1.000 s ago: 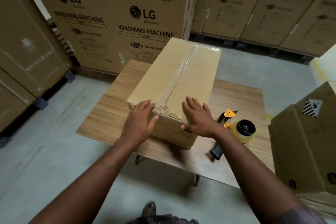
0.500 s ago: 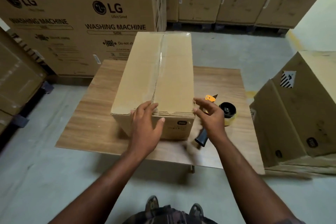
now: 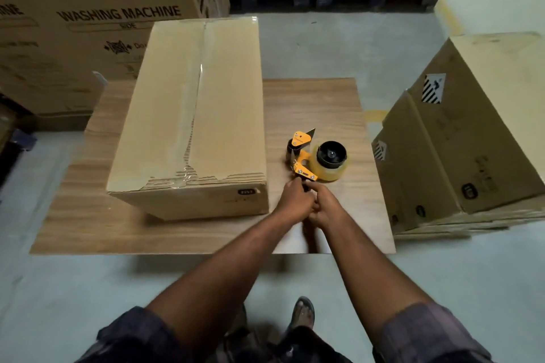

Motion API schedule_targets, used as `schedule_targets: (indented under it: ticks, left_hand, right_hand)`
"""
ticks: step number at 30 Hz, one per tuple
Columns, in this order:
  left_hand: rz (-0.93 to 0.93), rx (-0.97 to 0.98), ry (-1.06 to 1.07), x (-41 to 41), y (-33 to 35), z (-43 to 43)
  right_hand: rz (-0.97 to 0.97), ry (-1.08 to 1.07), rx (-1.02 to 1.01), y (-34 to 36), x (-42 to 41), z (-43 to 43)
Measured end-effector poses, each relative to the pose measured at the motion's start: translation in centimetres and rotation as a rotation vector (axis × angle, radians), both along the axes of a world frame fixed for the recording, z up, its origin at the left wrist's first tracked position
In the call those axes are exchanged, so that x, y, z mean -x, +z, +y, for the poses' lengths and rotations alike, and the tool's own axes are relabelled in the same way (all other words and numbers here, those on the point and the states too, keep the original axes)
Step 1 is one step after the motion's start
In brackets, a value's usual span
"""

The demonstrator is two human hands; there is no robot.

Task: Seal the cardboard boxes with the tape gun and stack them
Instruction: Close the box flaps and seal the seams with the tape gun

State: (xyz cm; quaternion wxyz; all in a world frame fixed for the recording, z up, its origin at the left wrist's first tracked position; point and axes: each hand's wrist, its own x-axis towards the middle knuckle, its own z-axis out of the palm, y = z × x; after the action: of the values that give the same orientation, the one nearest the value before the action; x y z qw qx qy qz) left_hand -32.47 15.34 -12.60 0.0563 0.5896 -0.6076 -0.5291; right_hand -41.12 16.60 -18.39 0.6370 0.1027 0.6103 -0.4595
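Hands: left hand [image 3: 295, 200] and right hand [image 3: 326, 209] wrapped round the black handle of the orange metal tape gun [image 3: 317, 160], probably to lift it.
Gun: on wooden table [image 3: 309, 103], just ahead of hands.
Box: long brown cardboard box [image 3: 194, 115], left of hands, top seam taped.
Stack: brown cartons [image 3: 472, 141], right of hands.
Print: far-left cartons [image 3: 88, 32] read "LG", "WASHING MACHINE", "SIDE".

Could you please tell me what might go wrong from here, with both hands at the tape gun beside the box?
1. The left hand and right hand crowd the handle of the tape gun, whose blade stands bare at the far end; a slip while regripping could bring fingers near it.
2. The box has its top layer torn at the near edge, under wrinkled tape, so that seal may lift during stacking.
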Motion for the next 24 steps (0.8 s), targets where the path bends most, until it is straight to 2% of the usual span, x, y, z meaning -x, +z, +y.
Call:
schedule_targets:
  ticks: [3, 8, 10, 14, 19, 24]
  left_hand:
    - [-0.089, 0.015, 0.0, 0.6, -1.7, -0.2]
    - [-0.002, -0.1, -0.006, 0.6, -1.7, 0.1]
    - [0.102, -0.2, 0.095, 0.7, -1.8, 0.6]
    - [0.393, -0.415, 0.493, 1.6, 0.9, 1.4]
    - [0.608, -0.457, 0.588, 2.0, 6.2, 2.1]
    - [0.914, -0.347, 0.74, -1.0, 12.2, 1.6]
  right_hand:
    - [-0.075, -0.055, 0.072, -0.4, 0.5, -0.4]
    - [-0.091, -0.003, 0.092, -0.4, 0.8, -0.2]
    - [-0.071, 0.088, 0.076, 0.2, 1.5, 0.6]
    - [0.037, 0.184, 0.073, 1.8, 2.7, 0.8]
    - [0.281, 0.182, 0.179, 5.1, 3.2, 0.7]
    - [0.546, 0.249, 0.515, 15.4, 2.5, 1.7]
